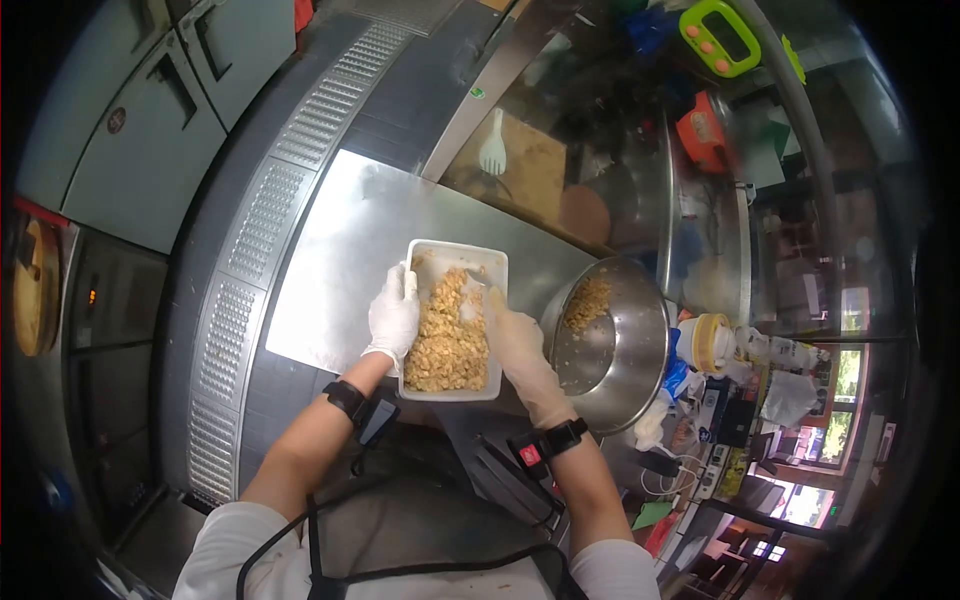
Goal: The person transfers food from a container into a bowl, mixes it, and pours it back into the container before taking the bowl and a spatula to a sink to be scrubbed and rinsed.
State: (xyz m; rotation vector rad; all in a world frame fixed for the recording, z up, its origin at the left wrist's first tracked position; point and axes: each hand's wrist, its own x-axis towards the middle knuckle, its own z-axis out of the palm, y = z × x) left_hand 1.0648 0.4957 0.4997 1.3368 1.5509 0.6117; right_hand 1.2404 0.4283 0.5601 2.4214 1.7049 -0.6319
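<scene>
A white rectangular tub (420, 256) holds a crumbly, golden-brown chopped food mixture (445, 350), heaped toward its near end. My left hand (393, 315), in a white glove, grips the tub's left wall. Over the tub's right side, my gloved right hand (520, 350) is closed on a pale utensil (470, 303) that dips into the mixture. The fingers and food hide much of that utensil, so its exact kind cannot be made out. Just right of this hand stands a large steel mixing bowl (640, 345), with a clump of similar mixture (588, 303) on its inner wall.
Beneath the tub is a steel worktop (335, 250). Beyond it, a white slotted spatula (493, 150) lies on a brown board (530, 165). A green-framed device (720, 40) and an orange container (705, 135) are farther back. A drain grating (265, 220) runs along the floor at left.
</scene>
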